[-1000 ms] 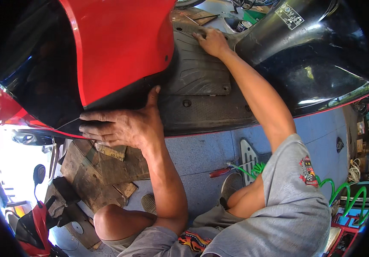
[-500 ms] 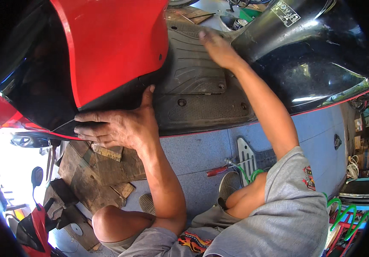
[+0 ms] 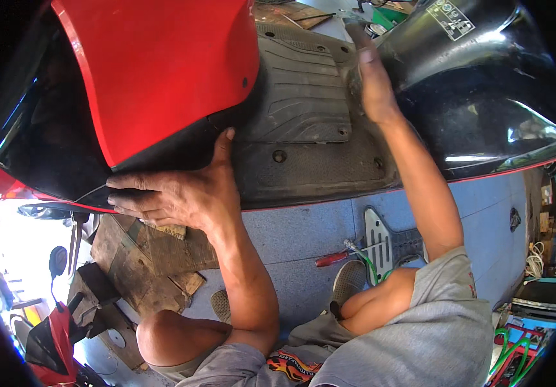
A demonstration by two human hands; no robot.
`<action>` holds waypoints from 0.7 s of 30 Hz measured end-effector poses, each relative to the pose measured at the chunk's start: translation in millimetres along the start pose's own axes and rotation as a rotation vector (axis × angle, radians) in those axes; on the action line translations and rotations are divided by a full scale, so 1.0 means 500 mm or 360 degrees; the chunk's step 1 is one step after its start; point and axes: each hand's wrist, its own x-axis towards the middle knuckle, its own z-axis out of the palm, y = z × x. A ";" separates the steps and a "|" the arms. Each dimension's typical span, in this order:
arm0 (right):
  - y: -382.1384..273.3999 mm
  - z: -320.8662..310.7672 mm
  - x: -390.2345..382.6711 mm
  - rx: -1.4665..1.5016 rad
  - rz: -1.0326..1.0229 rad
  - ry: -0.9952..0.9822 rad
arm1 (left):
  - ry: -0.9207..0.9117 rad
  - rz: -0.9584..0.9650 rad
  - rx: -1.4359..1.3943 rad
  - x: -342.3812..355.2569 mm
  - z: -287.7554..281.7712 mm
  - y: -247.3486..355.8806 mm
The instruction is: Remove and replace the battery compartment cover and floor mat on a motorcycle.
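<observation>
A scooter lies across the view, with a red front panel, a grey-black ribbed footboard and a glossy black body at right. My left hand rests on the black lower side panel below the red one. Its fingers point left and its thumb is raised apart; it holds nothing. Over the footboard's right side, beside the black body, is my right hand. It is seen edge-on, with dark, slightly blurred fingers stretched away from me, and no held object can be made out. Screw recesses dot the footboard.
On the tiled floor lie a red-handled screwdriver, a slotted metal plate and a green hose. Wooden boards spread at left. Another red scooter stands lower left. Shelves with clutter line the right.
My right hand has moved right, from over the footboard's far middle to its right edge by the black body. My left hand stays on the side panel. The view has shifted slightly.
</observation>
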 end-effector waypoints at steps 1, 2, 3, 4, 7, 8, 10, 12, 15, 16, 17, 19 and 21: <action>0.014 0.002 -0.007 -0.0022 0.0016 0.0010 | -0.0026 0.0006 -0.0010 -0.010 0.001 0.008; 0.035 0.013 -0.013 -0.0297 0.0024 -0.0008 | -0.0024 0.0002 -0.0031 -0.013 0.000 0.016; 0.050 0.015 -0.015 -0.0574 0.0033 -0.0026 | -0.0020 -0.0001 -0.0055 -0.016 -0.002 0.024; 0.057 0.024 -0.014 -0.0587 0.0030 -0.0009 | -0.0025 0.0010 -0.0072 -0.013 0.002 0.018; 0.062 0.014 0.012 -0.0367 0.0138 0.0066 | 0.0025 0.0020 -0.0037 -0.010 0.003 0.003; 0.054 -0.007 0.042 -0.0428 0.0087 0.0134 | -0.0010 0.0002 -0.0031 -0.009 -0.001 0.006; 0.028 -0.023 0.114 -0.0471 -0.0067 0.0217 | -0.0021 -0.0018 -0.0022 -0.002 -0.006 0.000; 0.025 -0.054 0.189 -0.0972 -0.0309 0.0253 | 0.0045 0.0054 -0.0058 -0.006 -0.002 -0.003; 0.123 -0.048 0.255 -0.1329 -0.0091 0.0399 | 0.0019 0.0037 -0.0072 -0.011 -0.003 0.003; 0.145 -0.014 0.260 -0.1283 0.0269 0.0391 | 0.0029 0.0033 -0.0073 -0.010 -0.005 0.005; 0.193 0.038 0.241 -0.1393 0.0225 0.0171 | 0.0019 0.0035 -0.0077 -0.009 -0.014 0.003; 0.223 0.082 0.228 -0.1504 0.0165 -0.0048 | 0.0015 0.0028 -0.0088 -0.009 -0.009 0.001; 0.201 0.118 0.242 -0.1414 0.0055 -0.0242 | 0.0044 0.0030 -0.0051 0.003 -0.003 -0.008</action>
